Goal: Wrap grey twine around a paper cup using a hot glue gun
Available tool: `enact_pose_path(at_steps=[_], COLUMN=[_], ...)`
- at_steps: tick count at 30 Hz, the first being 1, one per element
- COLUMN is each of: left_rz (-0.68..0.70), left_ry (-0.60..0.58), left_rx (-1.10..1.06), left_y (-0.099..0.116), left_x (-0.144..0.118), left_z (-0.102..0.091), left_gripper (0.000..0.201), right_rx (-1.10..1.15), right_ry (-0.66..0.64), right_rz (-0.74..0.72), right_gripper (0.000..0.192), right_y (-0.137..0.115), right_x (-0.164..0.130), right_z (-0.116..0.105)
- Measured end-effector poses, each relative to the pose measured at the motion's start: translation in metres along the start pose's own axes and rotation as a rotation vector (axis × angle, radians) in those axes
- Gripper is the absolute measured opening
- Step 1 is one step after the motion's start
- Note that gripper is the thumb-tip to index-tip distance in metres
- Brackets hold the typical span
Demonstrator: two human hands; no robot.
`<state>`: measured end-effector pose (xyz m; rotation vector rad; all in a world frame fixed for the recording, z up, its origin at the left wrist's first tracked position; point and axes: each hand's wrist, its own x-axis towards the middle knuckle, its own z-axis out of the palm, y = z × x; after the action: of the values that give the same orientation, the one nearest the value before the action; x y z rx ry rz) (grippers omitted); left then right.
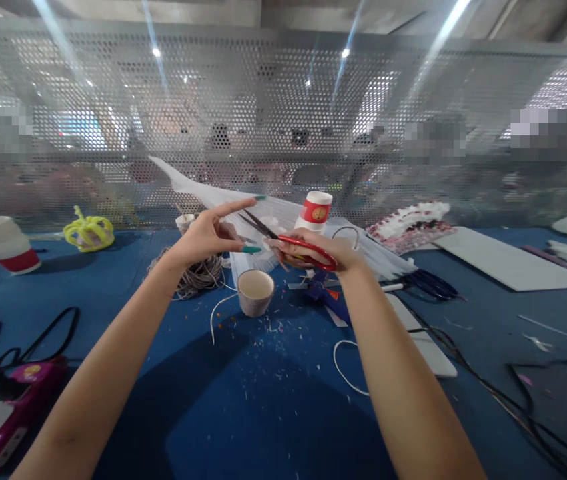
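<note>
My right hand (pixel 321 252) grips red-handled scissors (pixel 283 240), whose dark blades point left toward my left hand. My left hand (pixel 211 233) is raised beside the blades, index finger stretched out and thumb bent, with teal nails; it seems to pinch something thin near the blade tips, too small to make out. Just below both hands a small paper cup (pixel 256 291) stands on the blue table (pixel 263 400). Behind the hands lies a long white fan-like sheet of strips (pixel 283 213), with a red and white glue bottle (pixel 314 211) upright on it.
A grey cord bundle (pixel 198 277) lies left of the cup, with a yellow crown-like object (pixel 88 232) and stacked cups (pixel 3 243) farther left. A pink glue gun (pixel 8 407) and black cables sit at lower left. White boards (pixel 508 260) lie right. Perforated metal screen (pixel 283 120) behind.
</note>
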<state>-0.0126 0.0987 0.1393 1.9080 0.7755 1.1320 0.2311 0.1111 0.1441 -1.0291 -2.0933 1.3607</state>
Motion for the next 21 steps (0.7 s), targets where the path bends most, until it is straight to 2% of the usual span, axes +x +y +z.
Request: enact_pose_path(at_steps=[4,10,21], left_rz=[0.005,0.016,0.051], left_ry=[-0.003,-0.009,-0.020], left_rx=[-0.001,0.010,0.007], left_y=[0.0009,0.0016,-0.0014], left_x=[-0.0001,-0.0003,0.0008], left_z=[-0.0004,0.0003,-0.0011], left_gripper=[0.085,0.084,0.082], right_rx=[-0.043,-0.007,-0.102], right_ry=[0.025,0.066,0.066], right_rz=[0.039,0.079,0.022], right_gripper=[0.034,0.035,0.037], right_y=[-0.0054,-0.0045,-0.0021], right_x=[-0.0031,-0.0029,-0.0034], right_z=[0.0023,0.0043,0.0035])
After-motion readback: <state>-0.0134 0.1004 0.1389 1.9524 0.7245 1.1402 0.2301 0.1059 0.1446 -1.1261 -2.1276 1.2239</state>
